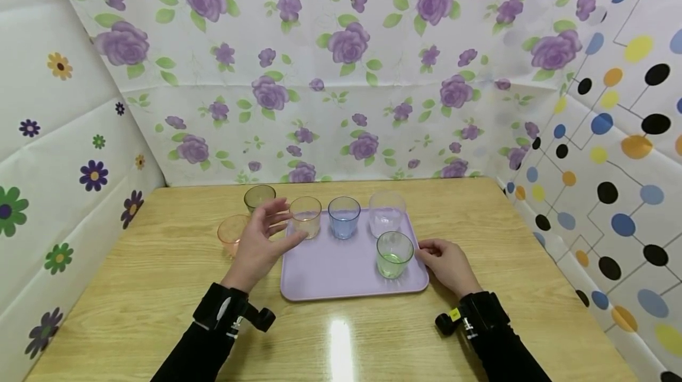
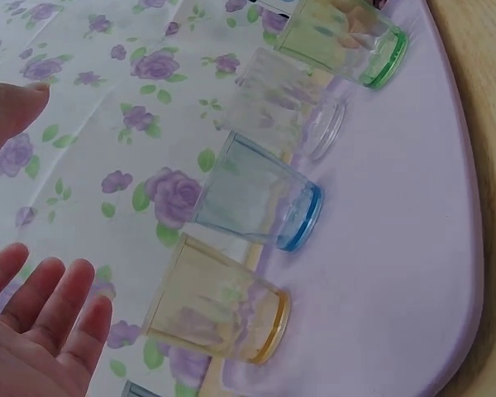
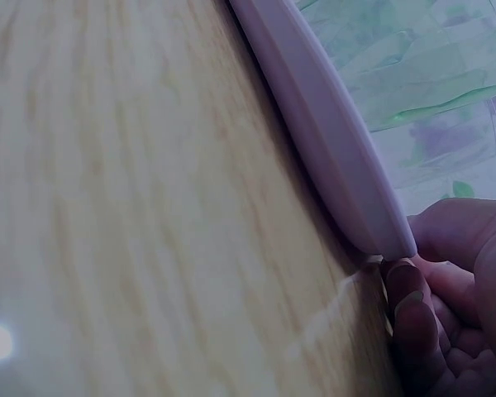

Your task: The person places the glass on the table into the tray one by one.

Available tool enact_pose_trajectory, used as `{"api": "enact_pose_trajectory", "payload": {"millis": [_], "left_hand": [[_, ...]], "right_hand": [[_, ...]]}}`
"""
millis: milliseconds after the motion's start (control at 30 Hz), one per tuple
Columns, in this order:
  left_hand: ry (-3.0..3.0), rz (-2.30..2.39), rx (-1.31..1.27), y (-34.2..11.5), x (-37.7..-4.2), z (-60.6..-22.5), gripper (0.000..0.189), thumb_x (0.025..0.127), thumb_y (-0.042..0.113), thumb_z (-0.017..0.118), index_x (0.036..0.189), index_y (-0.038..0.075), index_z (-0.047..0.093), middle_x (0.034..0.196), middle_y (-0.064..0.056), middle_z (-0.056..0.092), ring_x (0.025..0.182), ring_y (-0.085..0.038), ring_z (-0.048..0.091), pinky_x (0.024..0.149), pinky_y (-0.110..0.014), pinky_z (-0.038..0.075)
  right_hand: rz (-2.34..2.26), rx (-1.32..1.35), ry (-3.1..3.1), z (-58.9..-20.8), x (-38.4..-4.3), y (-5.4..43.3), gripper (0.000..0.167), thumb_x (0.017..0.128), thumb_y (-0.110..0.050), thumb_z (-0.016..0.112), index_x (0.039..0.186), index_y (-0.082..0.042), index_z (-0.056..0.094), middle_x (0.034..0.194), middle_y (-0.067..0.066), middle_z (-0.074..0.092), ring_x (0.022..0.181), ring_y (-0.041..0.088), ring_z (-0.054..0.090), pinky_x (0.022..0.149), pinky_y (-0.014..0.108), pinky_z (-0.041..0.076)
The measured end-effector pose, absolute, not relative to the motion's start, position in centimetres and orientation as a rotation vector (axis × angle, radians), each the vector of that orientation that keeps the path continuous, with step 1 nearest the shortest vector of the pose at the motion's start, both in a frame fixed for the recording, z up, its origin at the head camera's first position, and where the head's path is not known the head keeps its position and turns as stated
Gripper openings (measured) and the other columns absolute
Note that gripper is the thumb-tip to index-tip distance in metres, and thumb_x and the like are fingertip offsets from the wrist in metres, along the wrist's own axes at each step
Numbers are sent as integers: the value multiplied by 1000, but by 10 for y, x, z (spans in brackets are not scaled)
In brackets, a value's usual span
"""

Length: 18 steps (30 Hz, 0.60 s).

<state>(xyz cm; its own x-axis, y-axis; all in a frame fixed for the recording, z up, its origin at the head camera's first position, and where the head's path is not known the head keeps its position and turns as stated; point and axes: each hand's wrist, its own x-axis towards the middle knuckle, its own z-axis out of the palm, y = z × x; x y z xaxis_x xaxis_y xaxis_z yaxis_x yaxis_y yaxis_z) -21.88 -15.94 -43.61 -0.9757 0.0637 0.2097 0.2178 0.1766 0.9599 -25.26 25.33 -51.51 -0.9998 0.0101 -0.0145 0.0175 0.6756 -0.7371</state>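
My left hand (image 1: 258, 249), fingers spread and thumb apart, is beside a yellow-tinted clear cup (image 1: 310, 219) at the tray's far left corner. In the left wrist view a gap shows between the fingertips and that cup. My right hand (image 1: 450, 265) pinches the right rim of the lilac tray (image 1: 330, 278); its thumb lies over the rim and its fingers are curled at the underside. Also standing on the tray are a blue cup (image 1: 344, 220), a colourless cup (image 1: 385, 216) and, nearer me on the right, a green cup (image 1: 393, 256).
Left of the tray, an orange cup (image 1: 231, 235) stands on the wooden table (image 1: 160, 263), partly hidden by my left hand. Behind it is an olive-grey cup (image 1: 259, 195). A flowered cloth (image 1: 330, 109) hangs at the back, with patterned cloths along both sides.
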Motion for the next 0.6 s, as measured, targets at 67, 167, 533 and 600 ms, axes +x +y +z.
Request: {"api": "enact_pose_trajectory", "payload": {"millis": [67, 167, 533, 600], "left_hand": [[-2312, -1924, -268, -162, -219, -435, 80, 96, 12, 85, 162, 6, 41, 161, -17, 51, 149, -34, 54, 126, -47, 43], [-2310, -1936, -254, -165, -219, -434, 81, 96, 14, 85, 163, 7, 41, 162, -16, 50, 150, -34, 52, 128, -51, 40], [-2297, -1931, -215, -177, -223, -432, 80, 97, 15, 85, 163, 5, 40, 160, -14, 51, 150, -36, 51, 125, -39, 44], [-2289, -1936, -199, -180, -223, -432, 79, 97, 15, 85, 162, 5, 40, 160, -15, 51, 149, -34, 51, 123, -34, 46]], "right_hand": [[-1261, 23, 2868, -515, -252, 253, 34, 105, -26, 73, 130, -4, 78, 109, 8, 78, 99, 18, 69, 87, 31, 54], [-1261, 25, 2868, -514, -252, 253, 34, 105, -26, 74, 130, -4, 78, 109, 8, 78, 100, 18, 69, 88, 31, 54], [-1262, 28, 2868, -515, -253, 254, 33, 105, -27, 74, 130, -5, 79, 109, 7, 78, 99, 17, 69, 87, 30, 54], [-1263, 26, 2868, -515, -253, 254, 33, 105, -27, 74, 130, -5, 79, 109, 7, 78, 99, 17, 69, 87, 30, 54]]}}
